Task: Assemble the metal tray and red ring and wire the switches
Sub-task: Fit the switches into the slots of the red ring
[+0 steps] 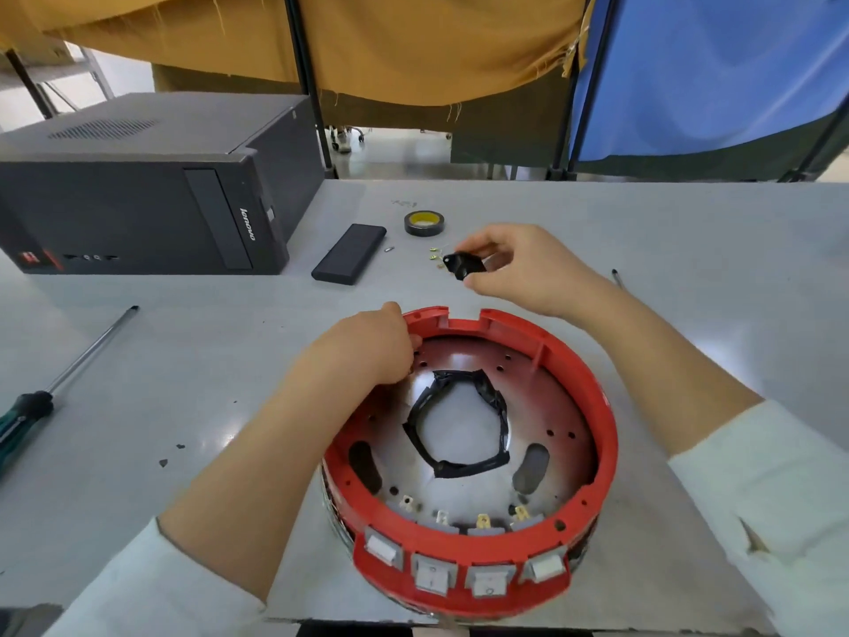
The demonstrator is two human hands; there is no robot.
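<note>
Near the tabletop's front edge, the red ring is sitting around the metal tray. The left hand is gripping the ring's far rim while the right hand is pinching a black socket above it, probably heading for the rim notch; it needs aligning.

Left: screwdriver lying on bare table.
Far left: computer blocking.
Far middle: tape, black bar.
Right: open table.

Glossy red plastic ring around a shiny, reflective metal tray; smooth matt grey table; frayed yellow cloth behind
</note>
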